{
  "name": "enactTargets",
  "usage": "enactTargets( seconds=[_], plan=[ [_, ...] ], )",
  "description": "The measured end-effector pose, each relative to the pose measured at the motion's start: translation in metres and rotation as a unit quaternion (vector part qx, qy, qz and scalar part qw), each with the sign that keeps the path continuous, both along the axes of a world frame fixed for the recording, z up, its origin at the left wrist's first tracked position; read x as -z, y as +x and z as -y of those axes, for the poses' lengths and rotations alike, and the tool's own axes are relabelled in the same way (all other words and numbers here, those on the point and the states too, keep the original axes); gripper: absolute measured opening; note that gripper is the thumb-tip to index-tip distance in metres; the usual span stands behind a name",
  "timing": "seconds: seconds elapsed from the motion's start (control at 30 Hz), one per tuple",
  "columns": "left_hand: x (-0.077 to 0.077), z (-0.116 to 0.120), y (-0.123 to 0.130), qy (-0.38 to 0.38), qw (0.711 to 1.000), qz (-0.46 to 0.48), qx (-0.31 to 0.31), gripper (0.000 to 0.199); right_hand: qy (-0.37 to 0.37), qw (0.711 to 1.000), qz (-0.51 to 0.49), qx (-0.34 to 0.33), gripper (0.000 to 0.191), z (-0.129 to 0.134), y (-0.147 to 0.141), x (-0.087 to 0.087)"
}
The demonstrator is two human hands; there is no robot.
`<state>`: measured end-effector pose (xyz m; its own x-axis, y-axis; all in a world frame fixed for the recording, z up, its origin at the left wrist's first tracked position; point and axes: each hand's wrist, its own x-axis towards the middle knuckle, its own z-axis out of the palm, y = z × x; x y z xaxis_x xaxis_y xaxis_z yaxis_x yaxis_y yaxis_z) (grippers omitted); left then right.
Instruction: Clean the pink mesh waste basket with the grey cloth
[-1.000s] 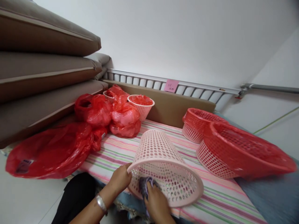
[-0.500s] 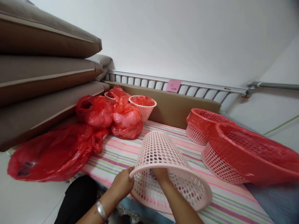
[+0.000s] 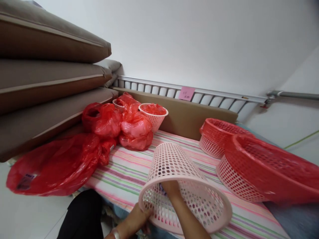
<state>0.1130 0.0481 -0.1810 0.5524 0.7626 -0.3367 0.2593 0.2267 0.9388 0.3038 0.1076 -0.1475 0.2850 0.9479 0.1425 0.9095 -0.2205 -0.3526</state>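
A pale pink perforated plastic wastebasket (image 3: 174,162) lies tilted on its side, its wide mouth facing me. My left hand (image 3: 139,214) is closed on the lower left of its rim. Reaching through the mouth, my right hand (image 3: 171,188) is inside the basket near the upper left wall, with its fingers mostly hidden. A scrap of blue-purple material (image 3: 162,190) peeks out beside those fingers, too small to name. Under the basket is a striped cloth (image 3: 124,176) in pink, green and white.
On the right stand baskets lined with red plastic bags (image 3: 249,169). Knotted red bags (image 3: 136,127) and a lined pink basket (image 3: 154,122) sit at the back left. A loose red bag (image 3: 59,166) hangs over the left edge, beside stacked cushions (image 3: 54,76). A radiator (image 3: 154,89) runs behind.
My left hand has slid down along the rim to its lower left. The basket mouth has shifted slightly right and down. My right hand stays inside.
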Motion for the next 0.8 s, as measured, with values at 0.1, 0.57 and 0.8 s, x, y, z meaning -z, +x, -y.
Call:
enactTargets(
  seconds=[0.1, 0.57, 0.8],
  plan=[
    [0.012, 0.001, 0.007, -0.005, 0.999, 0.043, -0.031, 0.054, -0.061, 0.998, 0.013, 0.021, 0.037, 0.013, -0.015, 0.005],
    [-0.019, -0.027, -0.062, 0.056, 0.995, -0.003, -0.079, 0.051, -0.084, 0.987, 0.093, -0.097, 0.046, 0.053, -0.092, 0.009],
    [-0.024, -0.029, -0.061, 0.062, 0.989, -0.097, -0.089, 0.034, -0.102, 0.981, 0.135, -0.090, 0.044, 0.036, -0.067, 0.006]
  ],
)
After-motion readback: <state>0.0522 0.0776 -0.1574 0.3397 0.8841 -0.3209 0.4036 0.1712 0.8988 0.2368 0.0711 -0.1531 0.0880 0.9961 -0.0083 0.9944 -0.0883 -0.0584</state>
